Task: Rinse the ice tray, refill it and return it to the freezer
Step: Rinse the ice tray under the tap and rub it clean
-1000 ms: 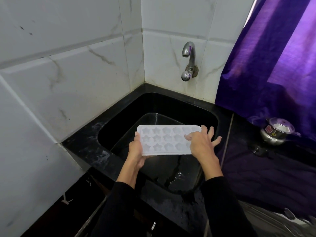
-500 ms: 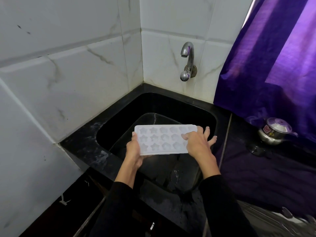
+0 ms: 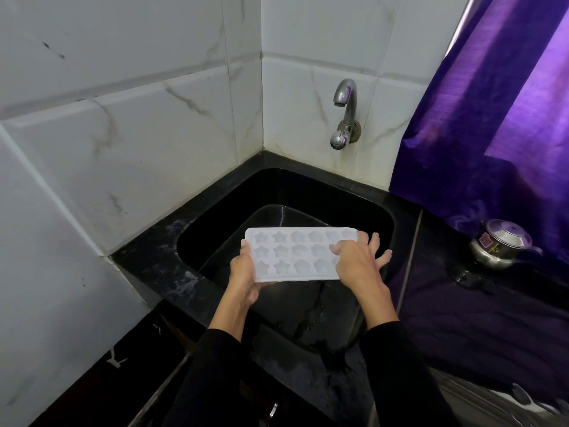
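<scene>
A white ice tray (image 3: 297, 254) with star-shaped cavities is held level over the black sink (image 3: 215, 217). My left hand (image 3: 244, 272) grips its left end, thumb on the rim. My right hand (image 3: 357, 263) holds the right end with the thumb on top and fingers spread beyond the edge. A metal tap (image 3: 345, 115) juts from the tiled wall above the far side of the sink, and no water runs from it. The freezer is out of sight.
White marbled tiles form the corner to the left and behind. A purple curtain (image 3: 498, 118) hangs at the right. A small steel pot with lid (image 3: 500, 245) stands on the dark counter (image 3: 462, 318) to the right of the sink.
The tray and both hands stay over the sink, shifted only slightly. The grips are unchanged.
</scene>
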`<state>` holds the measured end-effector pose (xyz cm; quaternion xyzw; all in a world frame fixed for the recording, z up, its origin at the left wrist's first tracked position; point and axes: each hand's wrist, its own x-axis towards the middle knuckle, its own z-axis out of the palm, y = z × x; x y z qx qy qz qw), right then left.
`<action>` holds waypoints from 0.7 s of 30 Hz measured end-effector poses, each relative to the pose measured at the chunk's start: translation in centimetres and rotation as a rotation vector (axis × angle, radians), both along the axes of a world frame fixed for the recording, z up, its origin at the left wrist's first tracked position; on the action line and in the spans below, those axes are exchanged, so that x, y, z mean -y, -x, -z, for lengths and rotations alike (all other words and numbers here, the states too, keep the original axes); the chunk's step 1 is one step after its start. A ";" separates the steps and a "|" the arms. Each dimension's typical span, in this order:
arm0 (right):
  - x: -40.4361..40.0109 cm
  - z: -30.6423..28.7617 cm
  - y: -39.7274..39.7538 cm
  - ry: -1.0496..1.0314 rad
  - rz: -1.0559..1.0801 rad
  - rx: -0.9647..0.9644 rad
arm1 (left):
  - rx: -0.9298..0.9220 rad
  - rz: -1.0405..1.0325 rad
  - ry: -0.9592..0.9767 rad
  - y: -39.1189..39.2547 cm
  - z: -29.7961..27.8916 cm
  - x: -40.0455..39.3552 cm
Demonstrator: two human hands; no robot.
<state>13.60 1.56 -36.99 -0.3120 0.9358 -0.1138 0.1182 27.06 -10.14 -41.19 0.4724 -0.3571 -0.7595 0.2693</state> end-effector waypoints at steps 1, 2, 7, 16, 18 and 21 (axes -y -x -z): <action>0.1 0.0 -0.2 0.039 -0.001 -0.021 | 0.000 -0.001 0.002 0.0 0.0 0.0; 0.2 0.0 -0.4 0.074 -0.010 -0.049 | 0.000 -0.001 0.002 0.1 -0.1 0.1; 0.9 -0.1 -1.2 0.102 -0.087 -0.064 | -0.012 0.006 -0.013 0.2 -0.3 0.0; 0.9 -0.5 -1.4 0.007 -0.104 -0.045 | -0.018 0.009 -0.005 0.3 -0.4 -0.2; 0.9 -0.5 -1.4 0.006 -0.098 -0.056 | -0.019 0.018 0.002 0.3 -0.5 -0.3; 0.9 -0.4 -1.6 0.010 -0.101 -0.063 | -0.023 0.017 0.004 0.4 -0.6 -0.3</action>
